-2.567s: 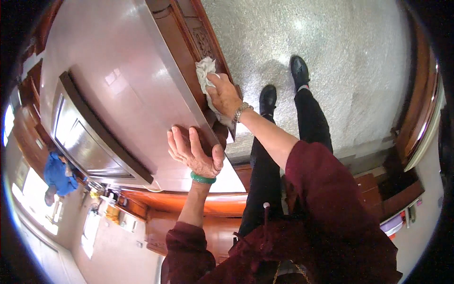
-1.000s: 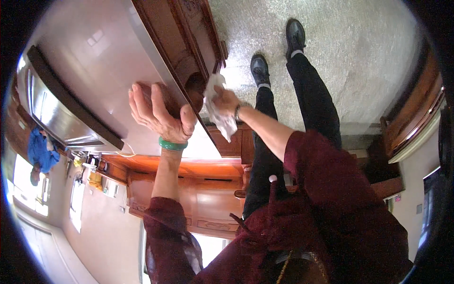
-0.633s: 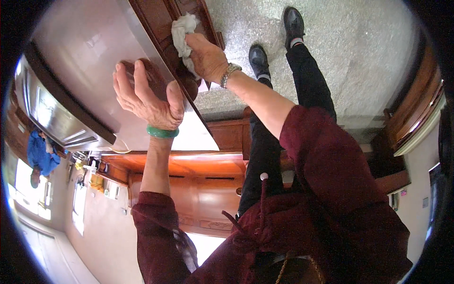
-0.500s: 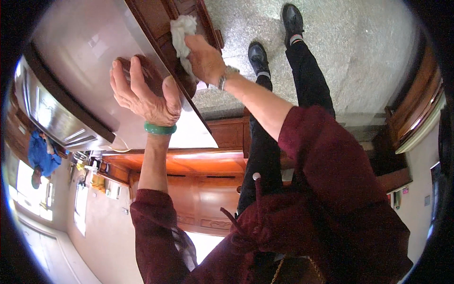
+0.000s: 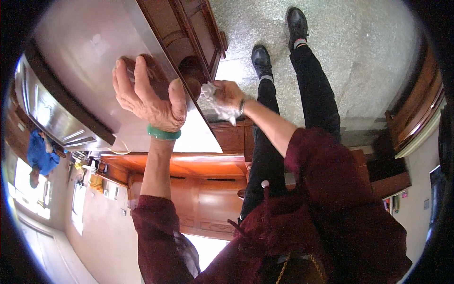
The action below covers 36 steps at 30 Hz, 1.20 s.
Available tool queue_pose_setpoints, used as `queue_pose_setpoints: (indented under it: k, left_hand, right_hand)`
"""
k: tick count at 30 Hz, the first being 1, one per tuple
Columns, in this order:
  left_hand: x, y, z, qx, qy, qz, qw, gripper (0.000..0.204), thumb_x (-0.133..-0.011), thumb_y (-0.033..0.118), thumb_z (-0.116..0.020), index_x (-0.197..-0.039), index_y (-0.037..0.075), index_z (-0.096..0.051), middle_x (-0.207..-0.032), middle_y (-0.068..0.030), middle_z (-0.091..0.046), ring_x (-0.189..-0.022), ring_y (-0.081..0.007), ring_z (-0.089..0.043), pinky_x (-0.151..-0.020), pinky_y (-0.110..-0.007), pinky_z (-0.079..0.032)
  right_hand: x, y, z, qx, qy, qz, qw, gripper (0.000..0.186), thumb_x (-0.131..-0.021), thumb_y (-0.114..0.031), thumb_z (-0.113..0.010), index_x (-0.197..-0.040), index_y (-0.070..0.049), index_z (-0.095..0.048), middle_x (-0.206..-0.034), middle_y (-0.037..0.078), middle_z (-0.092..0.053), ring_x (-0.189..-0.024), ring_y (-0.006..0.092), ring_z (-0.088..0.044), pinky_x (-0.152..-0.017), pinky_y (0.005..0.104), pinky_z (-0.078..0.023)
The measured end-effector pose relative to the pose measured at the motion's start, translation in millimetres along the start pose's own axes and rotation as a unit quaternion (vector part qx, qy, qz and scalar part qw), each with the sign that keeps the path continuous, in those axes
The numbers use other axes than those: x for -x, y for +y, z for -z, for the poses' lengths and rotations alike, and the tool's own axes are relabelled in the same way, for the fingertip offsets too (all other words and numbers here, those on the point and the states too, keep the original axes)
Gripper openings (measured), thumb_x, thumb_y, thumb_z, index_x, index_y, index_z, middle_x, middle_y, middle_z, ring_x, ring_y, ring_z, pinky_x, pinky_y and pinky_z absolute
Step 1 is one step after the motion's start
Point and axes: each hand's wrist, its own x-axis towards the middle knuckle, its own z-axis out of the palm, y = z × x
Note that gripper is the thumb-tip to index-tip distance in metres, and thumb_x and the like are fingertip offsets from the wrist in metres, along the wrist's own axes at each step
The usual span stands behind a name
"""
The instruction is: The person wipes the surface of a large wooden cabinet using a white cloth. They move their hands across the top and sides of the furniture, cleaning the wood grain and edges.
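Observation:
My left hand [image 5: 149, 97] rests on the glossy top of a dark wooden table [image 5: 106, 61], fingers spread and thumb near the table's edge. A green bangle [image 5: 163, 133] circles that wrist. Beyond the edge and lower down, my right hand [image 5: 229, 97] grips a crumpled white cloth [image 5: 218, 102]. The cloth hangs partly below the fingers, beside the rounded dark wood [image 5: 193, 75] under the tabletop. Motion blurs the cloth a little, and the fingertips are partly hidden in it.
Carved brown panels [image 5: 187, 23] form the table's side. My black shoes [image 5: 261, 60] stand on the speckled grey floor [image 5: 350, 71]. Reddish wooden furniture [image 5: 208, 189] is close to my legs. A person in blue [image 5: 42, 154] is far off at the left.
My right hand has drawn the cloth away from the carved side panel, back toward me and slightly right. The left hand stays on the tabletop; the whole view has shifted slightly.

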Motion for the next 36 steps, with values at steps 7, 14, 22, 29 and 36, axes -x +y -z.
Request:
queue_pose_setpoints:
  k: [7, 14, 22, 29, 36]
  left_hand:
    - [4.5, 2.4, -1.4, 0.050, -0.001, 0.050, 0.998, 0.063, -0.086, 0.047, -0.052, -0.130, 0.003, -0.046, -0.140, -0.0226, -0.035, -0.127, -0.0412, -0.032, -0.104, -0.050, -0.024]
    - [-4.9, 2.6, 7.3, -0.020, -0.072, -0.016, 0.997, 0.064, -0.090, 0.048, -0.044, -0.133, 0.001, -0.040, -0.140, -0.0303, -0.029, -0.129, -0.0449, -0.028, -0.106, -0.056, -0.022]
    - [-4.7, 5.2, 10.1, -0.045, -0.072, 0.000, 0.996, 0.065, -0.092, 0.053, -0.038, -0.132, 0.002, -0.038, -0.137, -0.0328, -0.030, -0.124, -0.0513, -0.031, -0.099, -0.062, -0.028]
    - [-0.1, 5.8, 7.5, -0.047, -0.069, 0.019, 0.996, 0.062, -0.093, 0.054, -0.035, -0.133, 0.008, -0.038, -0.137, -0.0315, -0.030, -0.121, -0.0510, -0.034, -0.093, -0.063, -0.031]
    - [0.6, 7.6, 6.2, -0.082, -0.050, 0.016, 0.995, 0.063, -0.093, 0.056, -0.028, -0.131, 0.008, -0.039, -0.133, -0.0334, -0.033, -0.119, -0.0504, -0.035, -0.093, -0.064, -0.032]
  right_hand:
    - [5.4, -104.6, -104.5, 0.438, -0.037, 0.455, 0.774, 0.025, -0.095, -0.020, -0.048, -0.115, -0.007, -0.054, -0.106, 0.013, -0.063, -0.090, 0.0160, -0.062, -0.076, 0.0314, -0.053]
    - [-119.9, -150.4, -95.1, 0.625, 0.073, 0.688, 0.362, 0.016, -0.091, -0.009, -0.043, -0.102, -0.003, -0.051, -0.092, 0.014, -0.055, -0.088, 0.0282, -0.052, -0.080, 0.0346, -0.044]
    - [-151.8, -146.2, 5.8, 0.594, -0.073, 0.419, 0.683, 0.013, -0.089, -0.021, -0.053, -0.097, -0.011, -0.055, -0.079, 0.007, -0.058, -0.077, 0.0233, -0.058, -0.067, 0.0356, -0.049]
    - [-99.1, -249.8, -190.9, 0.751, 0.074, 0.514, 0.408, 0.037, -0.091, -0.035, -0.045, -0.098, -0.003, -0.061, -0.086, 0.014, -0.065, -0.083, 0.0285, -0.061, -0.070, 0.0410, -0.048]
    - [-148.1, -292.8, -236.1, 0.870, 0.175, 0.460, 0.036, 0.037, -0.089, -0.032, -0.045, -0.114, -0.006, -0.054, -0.095, 0.013, -0.061, -0.099, 0.0336, -0.055, -0.082, 0.0445, -0.044]
